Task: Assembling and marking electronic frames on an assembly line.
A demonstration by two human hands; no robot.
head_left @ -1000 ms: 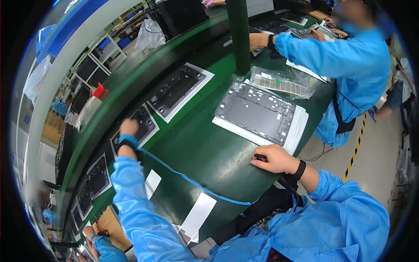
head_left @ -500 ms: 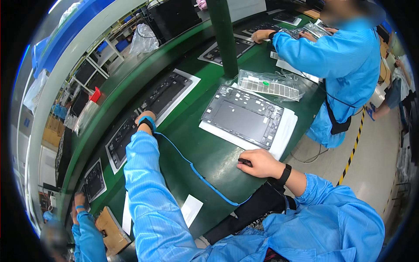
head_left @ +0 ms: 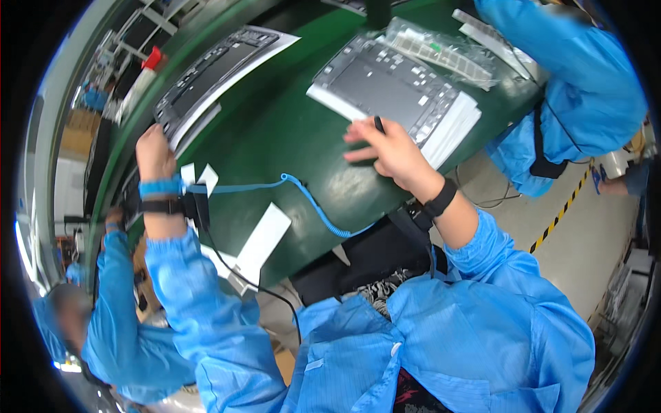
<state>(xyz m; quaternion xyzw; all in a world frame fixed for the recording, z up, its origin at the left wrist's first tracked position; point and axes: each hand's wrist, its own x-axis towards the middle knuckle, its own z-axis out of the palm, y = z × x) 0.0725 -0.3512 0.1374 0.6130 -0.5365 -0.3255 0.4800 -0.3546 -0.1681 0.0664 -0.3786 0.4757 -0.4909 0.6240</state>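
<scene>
At the left, the fingers of my left hand point(head_left: 155, 157) are curled against the near end of a dark tablet housing point(head_left: 219, 72), which lies on a white sheet. Its fingertips are partly hidden. Another dark tablet housing point(head_left: 385, 86) rests on a stack of white sheets to the right. In front of this stack my right hand point(head_left: 399, 155) hovers over the table with some fingers stretched out and blurred. A short black stick-like tool point(head_left: 379, 124) pokes up between its fingers. Its kind is unclear.
A clear plastic bag with a pale gridded strip point(head_left: 441, 51) lies behind the right stack. A blue coiled cord point(head_left: 313, 203) runs from my left wrist. White paper pieces point(head_left: 265, 237) lie near the front edge. Co-workers in blue sleeves point(head_left: 571, 76) work on both sides.
My view has shifted and turned. My left hand has moved left and toward me relative to the table. My right hand has lifted off the tabletop, its fingers spreading, with the black tool still in it.
</scene>
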